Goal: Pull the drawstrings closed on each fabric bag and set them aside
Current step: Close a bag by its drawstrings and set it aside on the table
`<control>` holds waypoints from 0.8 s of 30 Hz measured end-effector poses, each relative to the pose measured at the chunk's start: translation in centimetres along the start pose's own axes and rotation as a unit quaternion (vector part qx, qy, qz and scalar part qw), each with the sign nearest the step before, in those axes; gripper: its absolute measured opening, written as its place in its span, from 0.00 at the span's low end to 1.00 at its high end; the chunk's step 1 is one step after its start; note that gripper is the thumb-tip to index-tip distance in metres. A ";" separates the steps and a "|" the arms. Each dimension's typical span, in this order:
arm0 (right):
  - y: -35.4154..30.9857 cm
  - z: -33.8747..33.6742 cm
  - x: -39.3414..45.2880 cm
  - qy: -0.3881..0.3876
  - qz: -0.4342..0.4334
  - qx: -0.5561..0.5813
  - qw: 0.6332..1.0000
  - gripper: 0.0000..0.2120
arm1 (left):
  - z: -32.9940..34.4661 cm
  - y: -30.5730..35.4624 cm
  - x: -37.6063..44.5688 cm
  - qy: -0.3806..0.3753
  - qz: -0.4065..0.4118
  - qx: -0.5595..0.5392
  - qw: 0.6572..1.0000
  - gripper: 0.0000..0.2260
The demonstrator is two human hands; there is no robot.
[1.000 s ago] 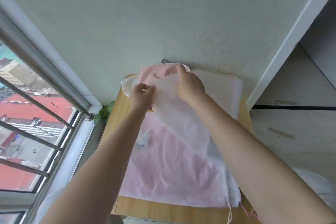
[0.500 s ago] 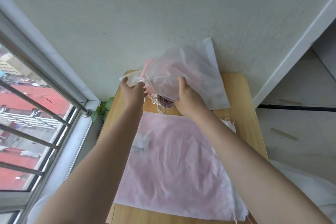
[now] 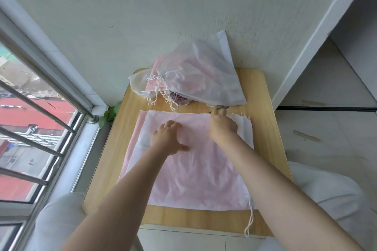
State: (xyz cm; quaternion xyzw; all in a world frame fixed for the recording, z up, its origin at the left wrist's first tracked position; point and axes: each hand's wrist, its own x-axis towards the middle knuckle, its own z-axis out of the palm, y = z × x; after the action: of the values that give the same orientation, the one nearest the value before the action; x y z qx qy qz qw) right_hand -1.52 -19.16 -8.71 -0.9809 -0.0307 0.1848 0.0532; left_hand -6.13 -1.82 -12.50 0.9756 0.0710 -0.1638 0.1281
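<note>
1. Pink flat bag (image 3: 195,161) on top of the stack, in the middle of the table (image 3: 263,112).
2. Left hand (image 3: 168,138) flat on this bag, fingers spread wide.
3. Right hand (image 3: 223,126) at the bag's far edge, fingers pinched together there; cannot tell on what.
4. White closed bag (image 3: 202,75) against the wall (image 3: 142,16), strings (image 3: 157,87) hanging loose.

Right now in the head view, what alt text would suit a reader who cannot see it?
Two bare hands, left hand and right hand, rest on a flat stack of pink bags on a small wooden table. Behind, cinched white bags are piled against the wall, beside a barred window.
</note>
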 end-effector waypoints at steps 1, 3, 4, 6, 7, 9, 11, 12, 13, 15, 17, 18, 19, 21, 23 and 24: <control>0.3 0.2 -0.1 0.006 0.002 -0.002 1.000 0.35 | 0.1 -0.1 -0.2 0.000 -0.003 0.005 1.000 0.43; 0.7 0.5 -0.3 0.044 0.005 0.001 0.999 0.35 | 0.1 0.0 -0.6 -0.005 -0.004 0.011 1.000 0.42; 0.8 0.5 -0.5 0.068 0.007 0.004 0.998 0.33 | 0.1 0.2 -0.9 -0.005 -0.005 0.007 1.000 0.40; 1.0 0.3 -0.5 0.105 -0.017 0.026 0.994 0.26 | -0.3 0.6 -1.3 0.032 -0.001 -0.032 0.999 0.34; 1.2 0.2 -0.5 0.117 -0.054 0.043 0.991 0.21 | -0.6 1.0 -1.5 0.068 0.010 -0.055 0.996 0.30; 1.4 0.1 -0.6 0.137 -0.152 0.078 0.976 0.12 | -1.6 1.8 -1.6 0.148 0.061 -0.054 0.986 0.26; 1.4 -0.2 -0.6 0.135 -0.219 0.092 0.962 0.10 | -2.8 3.1 -1.2 0.180 0.120 -0.006 0.976 0.23; 1.4 -0.2 -0.5 0.128 -0.236 0.098 0.958 0.10 | -3.5 3.9 -0.8 0.170 0.140 0.020 0.975 0.20; 1.3 -0.2 -0.3 0.122 -0.245 0.108 0.956 0.10 | -4.1 4.6 -0.3 0.150 0.150 0.042 0.976 0.16; 1.6 -0.4 -0.3 0.135 -0.240 0.134 0.952 0.09 | -4.9 6.0 0.5 0.107 0.146 0.064 0.981 0.11; 2.4 -0.6 -0.6 0.184 -0.190 0.148 0.953 0.12 | -5.1 6.7 1.1 0.095 0.118 0.052 0.987 0.10; 3.0 -0.8 -0.7 0.205 -0.135 0.157 0.957 0.18 | -5.1 6.8 1.3 0.099 0.100 0.043 0.989 0.10; 3.7 -1.0 -0.7 0.199 -0.066 0.180 0.961 0.22 | -5.2 6.9 1.3 0.102 0.086 0.037 0.990 0.10; 4.9 -1.2 -0.4 0.109 0.042 0.250 0.961 0.19 | -5.3 7.0 1.2 0.101 0.070 0.037 0.992 0.11; 5.4 -1.2 -0.2 -0.013 0.077 0.270 0.960 0.04 | -5.3 6.9 1.0 0.091 0.057 0.031 0.994 0.11; 5.5 -1.0 -0.1 -0.043 0.080 0.262 0.961 0.05 | -5.3 6.7 0.8 0.083 0.051 0.024 0.995 0.11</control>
State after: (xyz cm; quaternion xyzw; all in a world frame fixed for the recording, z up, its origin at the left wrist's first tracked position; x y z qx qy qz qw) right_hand -0.97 -24.74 -8.35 -0.9227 0.0952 0.2325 0.2924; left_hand -2.61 -6.73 -6.40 0.9909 0.0280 -0.0773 0.1064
